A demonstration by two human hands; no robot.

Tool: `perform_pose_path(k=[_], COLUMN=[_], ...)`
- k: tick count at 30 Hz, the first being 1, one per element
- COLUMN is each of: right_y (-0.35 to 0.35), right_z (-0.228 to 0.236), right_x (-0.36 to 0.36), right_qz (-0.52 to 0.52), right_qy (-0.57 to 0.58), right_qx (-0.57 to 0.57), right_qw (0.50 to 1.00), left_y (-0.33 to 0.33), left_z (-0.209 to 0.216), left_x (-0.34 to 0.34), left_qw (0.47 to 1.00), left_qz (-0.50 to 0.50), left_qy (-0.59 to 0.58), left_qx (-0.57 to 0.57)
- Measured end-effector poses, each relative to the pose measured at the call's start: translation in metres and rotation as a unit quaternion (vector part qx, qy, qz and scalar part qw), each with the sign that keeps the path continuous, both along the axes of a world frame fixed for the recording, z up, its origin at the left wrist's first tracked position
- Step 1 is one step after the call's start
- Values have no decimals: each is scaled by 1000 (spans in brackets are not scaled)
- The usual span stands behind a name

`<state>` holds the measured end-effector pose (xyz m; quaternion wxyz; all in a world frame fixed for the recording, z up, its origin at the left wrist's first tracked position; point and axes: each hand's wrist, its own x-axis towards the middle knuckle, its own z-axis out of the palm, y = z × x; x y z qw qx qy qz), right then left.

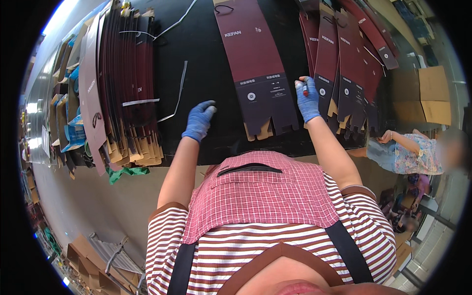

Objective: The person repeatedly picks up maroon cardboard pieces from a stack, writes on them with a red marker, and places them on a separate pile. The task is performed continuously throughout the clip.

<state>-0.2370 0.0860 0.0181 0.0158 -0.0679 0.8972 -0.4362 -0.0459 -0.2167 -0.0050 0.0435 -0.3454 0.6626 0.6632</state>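
Observation:
A flat dark-red and black carton [258, 64] with a dark cord loop near its far end lies lengthwise on the black table in front of me. My left hand [199, 121], in a blue knit glove with pale fingertips, is held left of this carton, apart from it. Its fingers are loosely bent, with nothing visible in them. At the carton's right side, my right hand [308, 101], gloved alike, is closed round a small red-ended stick [305, 91], mostly hidden by the fingers. Notched tabs with bare brown cardboard show at the carton's near end.
A thick row of similar cartons [125, 73] stands at left on the black table [201, 59]. More cartons [341, 64] lie overlapped at right. Loose pale straps [182, 91] lie between. Brown boxes [432, 93] and a person in a floral top [418, 152] are at far right.

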Motion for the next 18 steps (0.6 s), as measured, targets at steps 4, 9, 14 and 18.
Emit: perform_pose_path(k=[4, 9, 14, 18], right_y=[-3, -20, -29, -22], right_z=[-23, -19, -8, -15], right_x=[13, 29, 42, 32], right_qz=[-2, 6, 46, -16], right_qy=[-24, -17, -12, -50], right_qx=[30, -29, -87, 28], right_qw=[999, 999, 995, 998], left_y=[50, 60, 12, -18], left_z=[-6, 3, 25, 1], left_x=[-26, -42, -17, 9], left_qw=[996, 996, 994, 995], left_qz=[-84, -19, 12, 29], left_qy=[-6, -36, -53, -85], left_qx=[-5, 78, 94, 36])
